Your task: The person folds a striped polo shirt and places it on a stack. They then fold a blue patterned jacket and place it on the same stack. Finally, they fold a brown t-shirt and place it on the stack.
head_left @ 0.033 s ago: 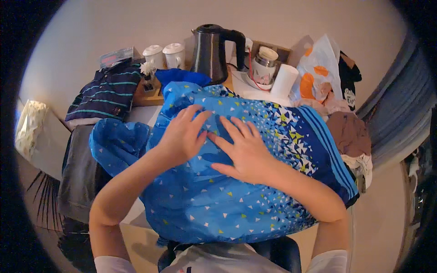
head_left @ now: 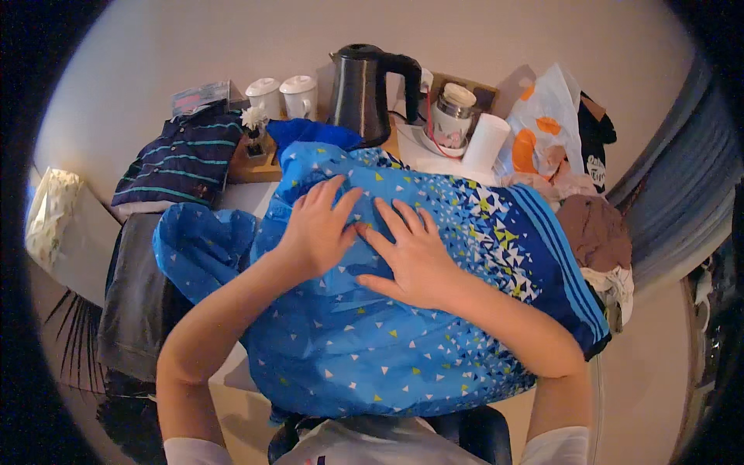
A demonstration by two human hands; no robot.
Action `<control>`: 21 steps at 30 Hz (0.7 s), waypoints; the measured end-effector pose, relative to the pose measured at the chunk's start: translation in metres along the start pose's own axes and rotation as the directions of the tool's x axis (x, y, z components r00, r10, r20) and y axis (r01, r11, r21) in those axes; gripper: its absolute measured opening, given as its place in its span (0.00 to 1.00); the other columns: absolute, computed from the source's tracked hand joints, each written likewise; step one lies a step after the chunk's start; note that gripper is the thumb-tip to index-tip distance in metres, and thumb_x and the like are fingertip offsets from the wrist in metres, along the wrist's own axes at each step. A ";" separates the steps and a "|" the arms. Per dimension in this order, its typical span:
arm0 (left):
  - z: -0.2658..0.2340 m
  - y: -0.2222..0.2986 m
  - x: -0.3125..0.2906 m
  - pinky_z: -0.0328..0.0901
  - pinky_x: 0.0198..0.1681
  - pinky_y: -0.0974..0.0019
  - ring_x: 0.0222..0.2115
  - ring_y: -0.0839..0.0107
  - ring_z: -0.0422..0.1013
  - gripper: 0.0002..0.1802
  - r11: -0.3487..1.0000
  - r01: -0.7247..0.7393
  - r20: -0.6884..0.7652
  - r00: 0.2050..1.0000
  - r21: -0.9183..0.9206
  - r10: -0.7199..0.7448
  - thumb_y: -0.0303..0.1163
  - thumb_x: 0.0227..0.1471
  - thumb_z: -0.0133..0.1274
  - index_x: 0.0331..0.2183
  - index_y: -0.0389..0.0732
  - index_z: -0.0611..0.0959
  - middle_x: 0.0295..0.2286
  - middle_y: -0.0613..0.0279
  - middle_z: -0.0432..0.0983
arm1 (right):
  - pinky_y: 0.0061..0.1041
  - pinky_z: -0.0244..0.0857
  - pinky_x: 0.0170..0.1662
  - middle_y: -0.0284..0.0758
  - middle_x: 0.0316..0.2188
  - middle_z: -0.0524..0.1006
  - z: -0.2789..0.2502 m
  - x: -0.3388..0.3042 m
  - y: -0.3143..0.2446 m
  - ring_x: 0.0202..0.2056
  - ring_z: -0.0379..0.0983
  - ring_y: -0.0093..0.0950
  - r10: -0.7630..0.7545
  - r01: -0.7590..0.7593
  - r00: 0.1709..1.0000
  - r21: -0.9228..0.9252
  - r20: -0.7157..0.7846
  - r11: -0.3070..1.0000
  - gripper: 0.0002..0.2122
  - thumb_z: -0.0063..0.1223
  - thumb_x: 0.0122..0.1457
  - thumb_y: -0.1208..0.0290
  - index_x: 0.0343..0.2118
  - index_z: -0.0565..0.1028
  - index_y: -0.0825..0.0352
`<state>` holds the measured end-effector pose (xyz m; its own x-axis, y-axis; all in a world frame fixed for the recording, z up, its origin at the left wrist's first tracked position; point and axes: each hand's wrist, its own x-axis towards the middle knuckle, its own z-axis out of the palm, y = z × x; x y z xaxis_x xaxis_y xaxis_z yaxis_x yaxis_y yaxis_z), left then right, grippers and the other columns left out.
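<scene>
A blue jacket [head_left: 333, 325], printed with small white and yellow-green triangles, lies spread over the table in front of me. Its right side turns navy with light blue stripes, and a sleeve-like part [head_left: 203, 242] sticks out at the left. My left hand [head_left: 319, 232] rests palm down on the upper middle of the cloth, fingers spread. Beside it, my right hand [head_left: 415, 260] also lies flat with fingers apart. The fingertips of both hands nearly meet. Neither hand grips the fabric. A plain bright blue piece of cloth [head_left: 314, 136] shows at the far edge.
Behind the jacket stand a dark kettle [head_left: 360, 93], lidded white mugs [head_left: 298, 97], a jar [head_left: 452, 116] and a white roll [head_left: 487, 141]. A folded striped shirt [head_left: 182, 159] lies left. At right are a plastic bag [head_left: 542, 116] and a brown cloth [head_left: 595, 232].
The view has shifted very slightly. Both hands stay flat on the jacket in almost the same place, and the cloth looks unchanged.
</scene>
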<state>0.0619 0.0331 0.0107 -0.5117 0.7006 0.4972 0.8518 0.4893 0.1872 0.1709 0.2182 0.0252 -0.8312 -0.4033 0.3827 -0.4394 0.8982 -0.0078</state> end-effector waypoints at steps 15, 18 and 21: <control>0.042 -0.023 -0.018 0.45 0.58 0.40 0.58 0.42 0.48 0.32 0.993 0.103 0.165 0.980 0.049 -0.110 0.51 0.50 0.50 0.56 0.52 0.67 0.58 0.42 0.51 | 0.49 0.44 0.59 0.50 0.58 0.57 0.055 -0.001 0.025 0.59 0.51 0.48 0.135 -0.139 0.989 0.059 0.066 0.989 0.29 0.50 0.54 0.47 0.55 0.66 0.59; 0.042 -0.018 -0.015 0.46 0.58 0.40 0.58 0.41 0.47 0.31 0.998 0.038 0.136 0.990 0.048 -0.044 0.47 0.49 0.52 0.54 0.51 0.69 0.57 0.41 0.51 | 0.43 0.54 0.55 0.46 0.51 0.67 0.062 0.002 0.038 0.52 0.62 0.44 0.192 -0.134 0.966 0.296 -0.174 0.946 0.23 0.56 0.51 0.54 0.46 0.71 0.64; 0.042 -0.022 -0.018 0.47 0.57 0.40 0.58 0.41 0.47 0.29 1.000 0.013 0.115 0.993 0.023 -0.016 0.43 0.49 0.53 0.53 0.49 0.70 0.57 0.41 0.50 | 0.37 0.61 0.45 0.40 0.36 0.74 0.023 0.040 0.071 0.42 0.69 0.41 0.211 -0.114 0.862 0.229 -0.460 0.967 0.13 0.58 0.49 0.64 0.33 0.73 0.66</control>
<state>0.0479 0.0314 -0.0383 -0.5347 0.7478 0.3935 0.8421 0.5102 0.1745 0.0984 0.2616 0.0185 -0.6528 -0.0783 0.7535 -0.4077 0.8746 -0.2624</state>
